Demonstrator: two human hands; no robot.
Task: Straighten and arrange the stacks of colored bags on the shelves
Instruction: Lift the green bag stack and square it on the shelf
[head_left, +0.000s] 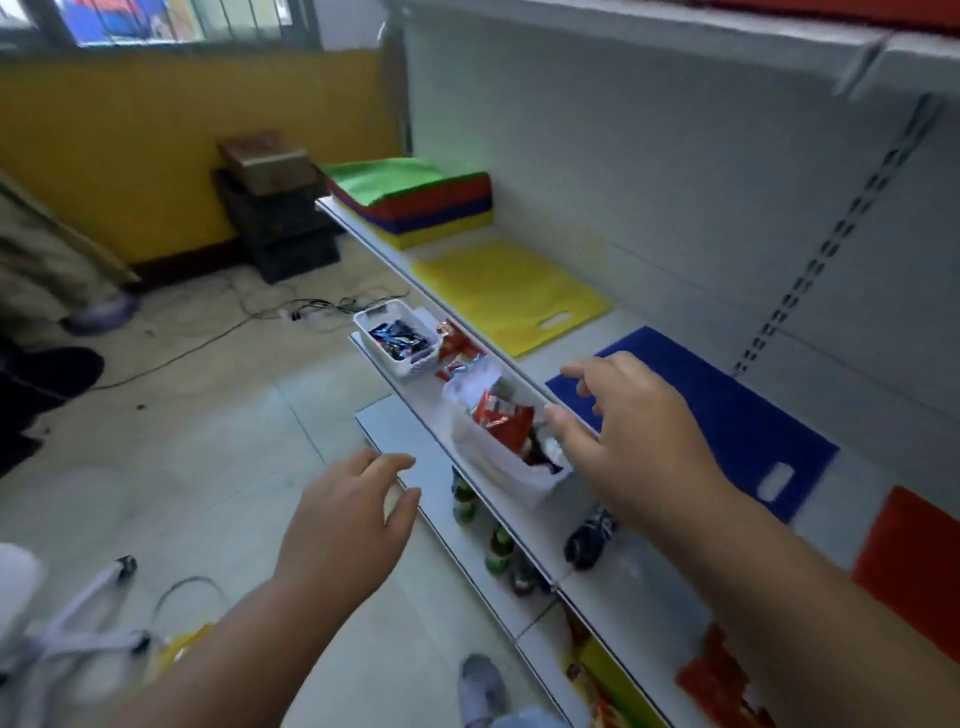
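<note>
Fingers of left hand (345, 512) loosely spread, holding nothing, over floor. Right hand (631, 431) fingers spread wide above shelf (649, 582) edge, empty. Bags on shelf: mixed stack (415, 195) far left, yellow bag (511, 293), blue bag (727, 421), red bag (914, 561).

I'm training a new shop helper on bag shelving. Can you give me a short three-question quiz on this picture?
1. Multiple choice: which colour lies on top of the tall stack of bags at the far end of the top shelf? A red, B green, C blue.
2. True or false: the right hand is gripping the blue bag.
3. Fill in: between the tall stack and the blue bag lies a flat ___ bag.

Key:
1. B.
2. False. Its fingers are spread above the bag's near edge and hold nothing; the left hand is empty too.
3. Yellow.
</note>
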